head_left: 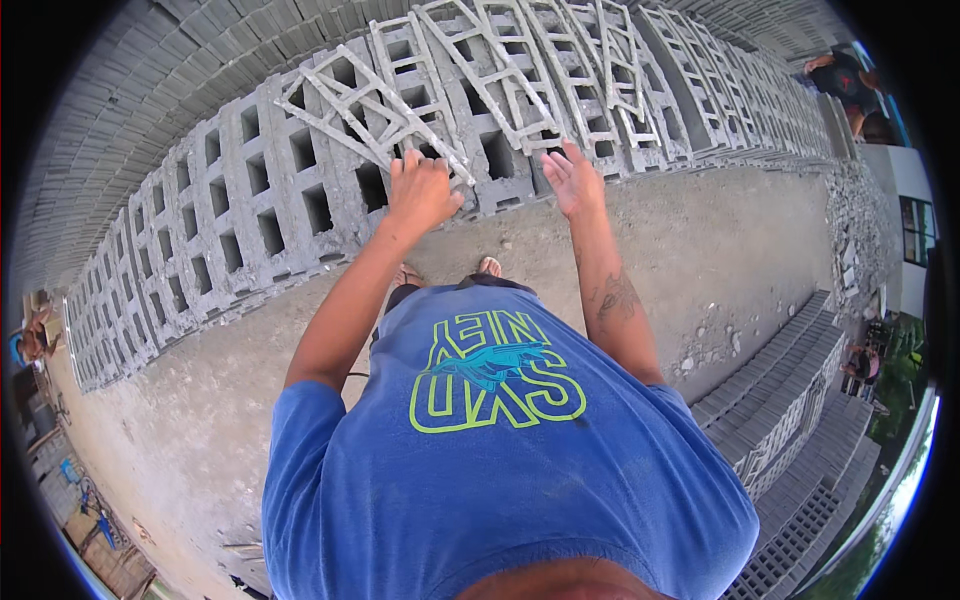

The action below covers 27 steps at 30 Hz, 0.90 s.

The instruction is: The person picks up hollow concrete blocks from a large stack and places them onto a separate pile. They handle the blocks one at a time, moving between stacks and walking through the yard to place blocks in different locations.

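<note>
My left hand point(422, 192) is closed, its fingers curled over the near end of a grey, cement-crusted ladder-shaped frame point(406, 115). That frame lies slantwise on top of the hollow concrete blocks point(290, 190). To the right, my right hand point(574, 182) is raised with its fingers apart, holding nothing. Its fingertips are close to the near end of another ladder-shaped frame point(470, 79), with no grip on it. Several similar frames lie across the blocks farther right, some overlapping.
Long rows of blocks curve away left and right, with more stacks behind. Bare ground point(720, 230) runs along my feet. Rubble point(862, 240) lies at the far right, and more stacked blocks point(775, 400) stand at lower right. Another person point(845, 85) is at upper right.
</note>
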Available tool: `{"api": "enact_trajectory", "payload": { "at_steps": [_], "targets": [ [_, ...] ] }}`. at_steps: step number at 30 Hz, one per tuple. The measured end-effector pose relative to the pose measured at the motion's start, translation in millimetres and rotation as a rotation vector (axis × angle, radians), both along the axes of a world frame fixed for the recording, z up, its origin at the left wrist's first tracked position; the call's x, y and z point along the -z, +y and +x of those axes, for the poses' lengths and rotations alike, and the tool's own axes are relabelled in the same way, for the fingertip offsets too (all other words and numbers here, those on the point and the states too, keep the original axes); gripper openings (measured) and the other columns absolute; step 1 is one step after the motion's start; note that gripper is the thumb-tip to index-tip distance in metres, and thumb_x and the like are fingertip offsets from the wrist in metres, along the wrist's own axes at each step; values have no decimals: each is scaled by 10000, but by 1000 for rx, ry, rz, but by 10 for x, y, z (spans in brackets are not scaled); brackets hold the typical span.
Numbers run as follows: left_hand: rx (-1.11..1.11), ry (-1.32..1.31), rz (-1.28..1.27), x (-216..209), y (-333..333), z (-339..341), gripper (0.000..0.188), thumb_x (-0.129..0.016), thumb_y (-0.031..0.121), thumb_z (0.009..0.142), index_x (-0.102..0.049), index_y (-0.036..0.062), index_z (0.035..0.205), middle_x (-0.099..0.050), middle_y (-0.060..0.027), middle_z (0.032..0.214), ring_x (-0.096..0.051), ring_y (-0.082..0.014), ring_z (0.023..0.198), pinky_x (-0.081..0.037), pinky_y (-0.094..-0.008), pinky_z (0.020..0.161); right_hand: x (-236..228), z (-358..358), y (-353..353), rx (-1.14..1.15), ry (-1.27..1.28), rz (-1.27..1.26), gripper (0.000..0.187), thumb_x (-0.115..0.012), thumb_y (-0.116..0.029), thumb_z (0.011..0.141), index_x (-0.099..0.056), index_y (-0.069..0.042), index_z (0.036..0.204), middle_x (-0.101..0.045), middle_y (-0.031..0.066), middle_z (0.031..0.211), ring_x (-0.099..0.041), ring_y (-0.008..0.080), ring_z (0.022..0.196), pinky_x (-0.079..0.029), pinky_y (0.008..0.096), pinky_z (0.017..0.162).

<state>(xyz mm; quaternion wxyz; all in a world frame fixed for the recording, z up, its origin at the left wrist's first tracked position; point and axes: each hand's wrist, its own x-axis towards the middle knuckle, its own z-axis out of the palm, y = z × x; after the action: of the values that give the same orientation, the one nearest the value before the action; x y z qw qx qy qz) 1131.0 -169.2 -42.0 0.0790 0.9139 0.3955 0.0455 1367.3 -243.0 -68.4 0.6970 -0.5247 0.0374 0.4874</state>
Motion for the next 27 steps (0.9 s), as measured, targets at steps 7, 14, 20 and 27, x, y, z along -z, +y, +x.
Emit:
{"api": "enact_trajectory", "payload": {
  "at_steps": [7,14,20,27],
  "targets": [
    [-170,-111,-62,-328,-91,31,280,-695,260,623,-656,40,791,-629,-141,815,-507,-303,934,-362,-417,805,-127,-299,435,248,248,-34,464,-727,-77,744,-457,15,1111,-568,137,955,-644,260,754,-415,234,459],
    [-203,-507,-40,-1157,-434,-209,297,-783,223,652,-601,2,731,-588,-89,699,-496,-219,578,-426,-317,614,44,-316,676,388,-88,-452,421,-798,-63,652,-550,72,964,-628,170,881,-636,247,701,-466,302,488],
    [-345,-1367,-710,-1748,-476,-680,234,-711,144,763,-625,-41,877,-629,-63,679,-578,-96,592,-427,-212,572,-63,-314,685,188,-592,-560,578,-833,-228,534,-573,119,917,-611,265,979,-632,323,869,-489,377,815],
    [-207,-1562,-891,-1884,-158,-1113,249,-696,67,753,-603,-50,953,-619,-89,746,-571,-116,572,-436,-223,550,-889,-428,790,460,-492,-590,449,-699,-152,691,-471,34,1032,-620,204,906,-625,309,837,-487,457,804]
  ]
}}
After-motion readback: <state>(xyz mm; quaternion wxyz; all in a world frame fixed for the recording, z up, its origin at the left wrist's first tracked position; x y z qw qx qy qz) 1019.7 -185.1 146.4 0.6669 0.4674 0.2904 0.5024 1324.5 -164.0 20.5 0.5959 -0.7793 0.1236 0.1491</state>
